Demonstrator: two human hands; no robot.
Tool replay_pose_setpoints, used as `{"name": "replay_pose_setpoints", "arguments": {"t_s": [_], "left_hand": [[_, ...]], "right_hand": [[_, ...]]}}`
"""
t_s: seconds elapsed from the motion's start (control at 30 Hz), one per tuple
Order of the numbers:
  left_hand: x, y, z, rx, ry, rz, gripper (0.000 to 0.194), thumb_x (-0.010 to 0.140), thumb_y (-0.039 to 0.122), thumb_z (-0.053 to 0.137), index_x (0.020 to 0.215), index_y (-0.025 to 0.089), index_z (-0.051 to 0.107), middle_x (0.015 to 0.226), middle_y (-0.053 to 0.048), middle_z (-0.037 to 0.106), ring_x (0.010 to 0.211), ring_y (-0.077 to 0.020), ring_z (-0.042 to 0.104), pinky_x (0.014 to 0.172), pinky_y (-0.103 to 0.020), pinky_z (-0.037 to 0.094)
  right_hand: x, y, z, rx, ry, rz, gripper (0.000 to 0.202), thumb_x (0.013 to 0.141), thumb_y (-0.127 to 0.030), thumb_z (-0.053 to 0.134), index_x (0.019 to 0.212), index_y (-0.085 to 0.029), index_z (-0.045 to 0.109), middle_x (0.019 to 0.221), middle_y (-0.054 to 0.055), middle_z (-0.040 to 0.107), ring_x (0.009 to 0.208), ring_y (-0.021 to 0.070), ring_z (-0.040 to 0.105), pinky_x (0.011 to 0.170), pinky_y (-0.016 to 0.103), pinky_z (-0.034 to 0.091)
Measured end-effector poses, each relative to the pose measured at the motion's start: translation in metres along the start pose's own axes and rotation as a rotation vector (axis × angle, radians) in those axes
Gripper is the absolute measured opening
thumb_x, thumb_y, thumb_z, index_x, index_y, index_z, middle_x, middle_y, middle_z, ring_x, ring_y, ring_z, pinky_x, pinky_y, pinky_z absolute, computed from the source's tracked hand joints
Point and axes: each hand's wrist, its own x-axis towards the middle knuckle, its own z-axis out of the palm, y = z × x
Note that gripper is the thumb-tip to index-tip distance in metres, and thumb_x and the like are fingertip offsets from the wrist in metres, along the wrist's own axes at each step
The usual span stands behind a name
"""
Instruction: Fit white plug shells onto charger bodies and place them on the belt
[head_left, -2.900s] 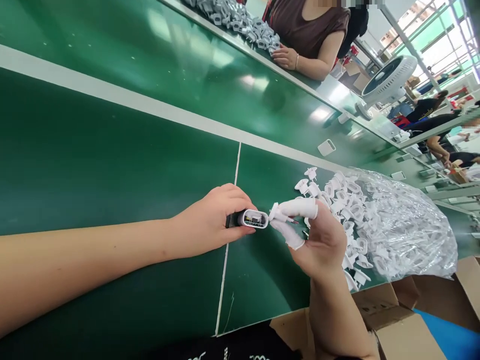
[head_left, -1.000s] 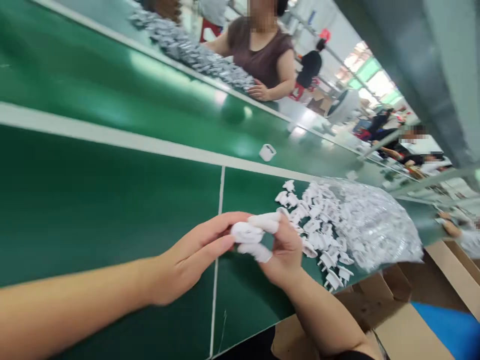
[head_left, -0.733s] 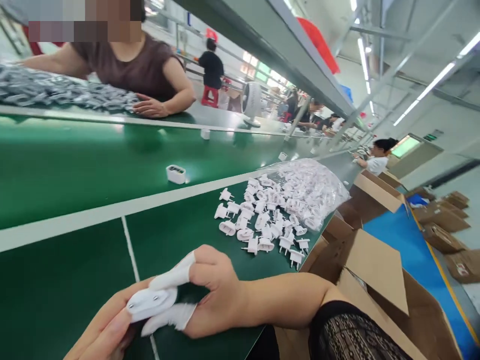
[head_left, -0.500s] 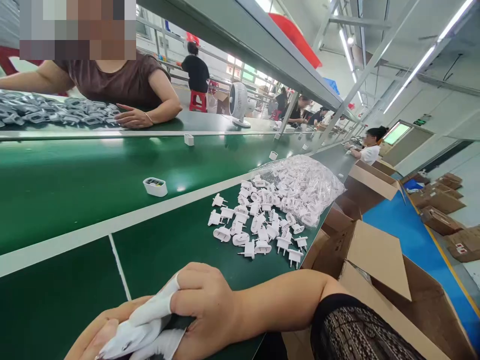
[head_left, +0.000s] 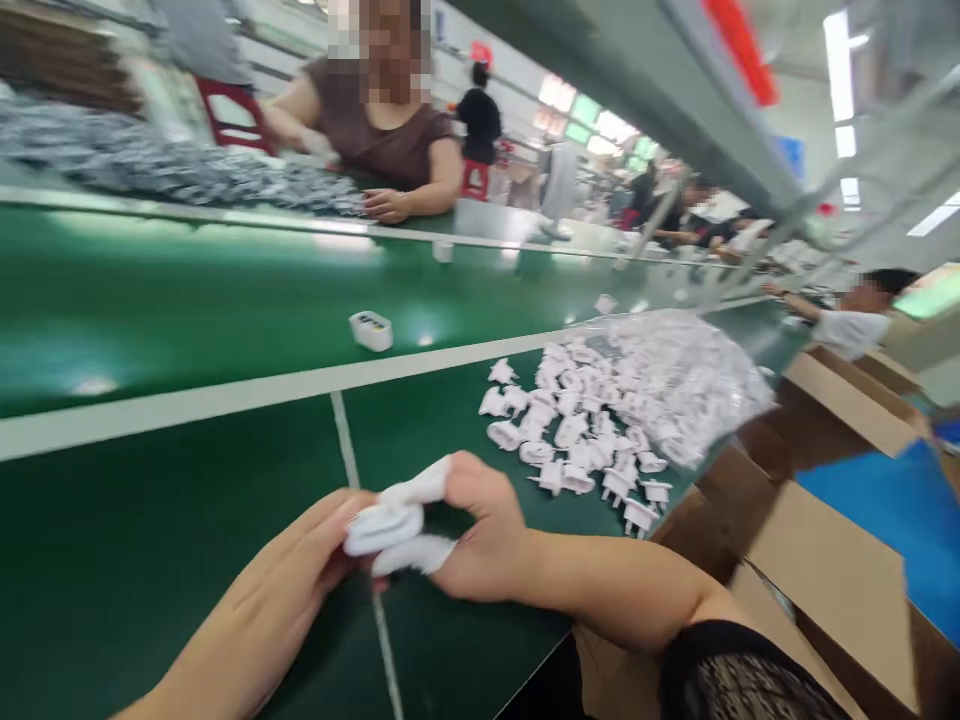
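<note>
Left grip (head_left: 292, 570): closed on the near-left end of a white oval piece (head_left: 383, 528), fingers along its side. Right grip (head_left: 480, 530): grasping the same piece between thumb and forefinger, both in white finger covers (head_left: 416, 487). The piece is thus held between the two grips, above the green table (head_left: 187, 530); fine detail on it is blurred. Beyond and to the right of the right grip lies a loose heap of white plug parts (head_left: 574, 425), prongs visible on several, running up to a clear plastic bag (head_left: 686, 375) of similar parts. Ahead of the left grip, past a pale strip (head_left: 225, 395), stands one white casing (head_left: 371, 331), open end up. Right of the right grip, below table level: open cardboard boxes (head_left: 840, 580).
</note>
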Motion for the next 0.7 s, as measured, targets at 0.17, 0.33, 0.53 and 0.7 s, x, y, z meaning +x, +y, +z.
{"name": "replay_pose_setpoints", "arguments": {"t_s": [0.17, 0.33, 0.53, 0.7], "left_hand": [[-0.007, 0.013, -0.003, -0.426, -0.066, 0.04, 0.04, 0.099, 0.055, 0.051, 0.094, 0.02, 0.07, 0.081, -0.002, 0.065, 0.072, -0.0188, 0.064, 0.074, -0.031, 0.058], [-0.013, 0.011, -0.002, -0.426, -0.071, 0.095, 0.038, 0.105, 0.043, 0.041, 0.104, 0.017, 0.069, 0.088, -0.005, 0.066, 0.077, -0.018, 0.063, 0.078, -0.031, 0.057], [-0.015, 0.0, -0.005, -0.249, -0.158, 0.188, 0.037, 0.094, 0.029, 0.059, 0.131, 0.025, 0.058, 0.115, -0.005, 0.069, 0.106, -0.0223, 0.066, 0.097, -0.035, 0.054], [0.005, 0.0, -0.016, 0.142, 0.043, 0.08, 0.035, 0.089, 0.05, 0.066, 0.114, 0.025, 0.066, 0.105, -0.004, 0.072, 0.096, -0.0243, 0.066, 0.091, -0.039, 0.053]], "right_hand": [[0.005, -0.011, -0.012, 0.232, -0.055, 0.157, 0.036, 0.077, -0.025, 0.086, 0.11, -0.029, 0.073, 0.096, 0.0, 0.072, 0.085, 0.0167, 0.069, 0.079, 0.031, 0.057], [0.004, -0.014, -0.014, 0.248, -0.08, 0.134, 0.036, 0.078, -0.022, 0.085, 0.111, -0.031, 0.073, 0.097, 0.0, 0.071, 0.085, 0.0168, 0.067, 0.076, 0.031, 0.056], [0.007, -0.014, -0.012, 0.196, -0.067, 0.157, 0.033, 0.08, -0.029, 0.084, 0.111, -0.033, 0.073, 0.097, 0.0, 0.072, 0.087, 0.0179, 0.068, 0.078, 0.032, 0.056], [0.022, 0.003, -0.028, -0.041, -0.155, 0.163, 0.038, 0.086, -0.039, 0.076, 0.122, -0.029, 0.069, 0.111, 0.005, 0.073, 0.105, 0.0228, 0.067, 0.094, 0.039, 0.054]]}}
